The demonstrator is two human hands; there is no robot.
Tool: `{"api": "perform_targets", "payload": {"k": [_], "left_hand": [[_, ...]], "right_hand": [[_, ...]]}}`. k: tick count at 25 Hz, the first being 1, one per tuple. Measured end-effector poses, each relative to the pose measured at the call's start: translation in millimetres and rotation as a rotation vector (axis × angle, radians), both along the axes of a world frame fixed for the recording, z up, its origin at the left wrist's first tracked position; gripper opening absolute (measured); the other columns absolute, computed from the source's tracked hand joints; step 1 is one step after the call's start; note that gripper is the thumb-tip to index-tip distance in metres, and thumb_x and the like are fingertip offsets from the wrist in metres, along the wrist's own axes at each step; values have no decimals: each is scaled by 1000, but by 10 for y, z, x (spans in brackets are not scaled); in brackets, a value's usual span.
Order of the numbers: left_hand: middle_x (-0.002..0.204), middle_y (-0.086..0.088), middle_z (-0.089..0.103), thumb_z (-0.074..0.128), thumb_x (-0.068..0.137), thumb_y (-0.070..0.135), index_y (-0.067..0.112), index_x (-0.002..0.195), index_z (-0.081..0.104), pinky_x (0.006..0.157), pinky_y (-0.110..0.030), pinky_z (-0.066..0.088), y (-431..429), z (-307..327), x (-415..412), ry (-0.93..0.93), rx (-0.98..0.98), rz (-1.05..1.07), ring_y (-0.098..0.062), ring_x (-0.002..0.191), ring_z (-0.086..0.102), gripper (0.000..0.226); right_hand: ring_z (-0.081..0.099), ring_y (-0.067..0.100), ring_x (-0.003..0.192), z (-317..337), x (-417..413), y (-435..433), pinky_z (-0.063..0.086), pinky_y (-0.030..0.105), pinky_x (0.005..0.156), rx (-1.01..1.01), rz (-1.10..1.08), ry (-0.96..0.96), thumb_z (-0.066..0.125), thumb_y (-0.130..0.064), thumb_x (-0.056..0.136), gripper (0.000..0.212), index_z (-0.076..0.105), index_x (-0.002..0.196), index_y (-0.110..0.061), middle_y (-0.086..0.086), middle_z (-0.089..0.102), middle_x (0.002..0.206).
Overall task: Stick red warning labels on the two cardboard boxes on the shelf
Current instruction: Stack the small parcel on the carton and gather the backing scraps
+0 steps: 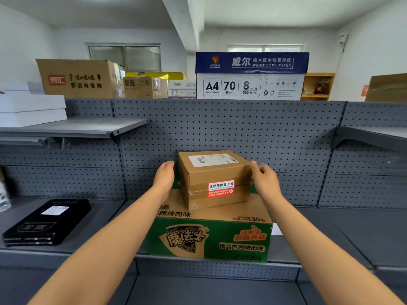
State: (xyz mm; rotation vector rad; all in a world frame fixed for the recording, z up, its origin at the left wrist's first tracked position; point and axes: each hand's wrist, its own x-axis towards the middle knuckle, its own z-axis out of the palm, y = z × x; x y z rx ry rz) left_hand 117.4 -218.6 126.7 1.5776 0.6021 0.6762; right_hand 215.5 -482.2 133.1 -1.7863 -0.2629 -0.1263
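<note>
A small brown cardboard box [211, 175] sits on top of a larger green and brown printed box [211, 236] on the grey shelf [330, 230]. A red and white warning label [221, 188] is stuck on the small box's front face, and a white shipping label lies on its top. My left hand [164, 179] is beside the small box's left side, fingers extended, a little apart from it. My right hand [264, 178] is at the box's right edge, thumb touching the upper corner. No red label shows on the larger box's visible faces.
A black flat package [47, 221] lies on the shelf to the left. A white slip [276, 230] pokes out behind the large box's right side. Grey pegboard [242, 133] backs the shelf. Copy paper carton [251, 75] and cardboard boxes [79, 78] stand on top.
</note>
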Motion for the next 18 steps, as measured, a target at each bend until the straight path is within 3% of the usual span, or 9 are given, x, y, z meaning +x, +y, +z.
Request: {"api": "perform_targets", "payload": {"k": [3, 6, 9, 13, 16, 18], "left_hand": [[155, -3, 48, 36, 109, 46, 22, 153, 44, 119, -50, 33, 21, -7, 88, 25, -94, -67, -25, 144, 42, 51], [151, -5, 53, 34, 109, 49, 22, 151, 47, 118, -50, 31, 28, -12, 174, 14, -109, -137, -28, 143, 43, 52], [142, -10, 59, 30, 110, 46, 16, 152, 46, 119, -49, 28, 93, -15, 122, 20, -86, -139, -31, 139, 47, 53], [124, -5, 68, 30, 109, 49, 17, 133, 62, 117, -51, 33, 169, -68, -96, 39, -38, -167, -28, 126, 58, 51], [118, -4, 70, 33, 109, 49, 20, 124, 67, 114, -50, 39, 153, -87, -242, 16, -11, -162, -24, 118, 61, 47], [118, -5, 68, 34, 109, 47, 21, 125, 68, 113, -49, 42, 92, -84, -299, -2, 19, -174, -23, 116, 61, 45]], "right_hand": [[65, 18, 81, -53, -114, -3, 49, 31, 72, -28, 202, 83, 44, -48, 106, 42, 67, 98, -14, 5, 71, 93], [65, 19, 94, -61, -75, -79, 54, 37, 86, -50, 184, 61, 44, -49, 105, 34, 66, 106, -22, 2, 70, 105], [61, 18, 108, -47, -13, -144, 49, 41, 99, -57, 235, 71, 45, -51, 105, 27, 62, 113, -32, -8, 66, 114], [47, 21, 138, 1, 2, -78, 34, 46, 118, -41, 332, 133, 46, -59, 102, 60, 48, 151, -24, -5, 57, 142], [46, 25, 141, 34, -64, -10, 33, 43, 116, -111, 332, 121, 44, -55, 104, 58, 47, 151, -22, 0, 53, 149], [50, 24, 137, -22, -97, -10, 37, 38, 108, -203, 275, 1, 44, -52, 105, 52, 52, 147, -22, -1, 55, 147]]}}
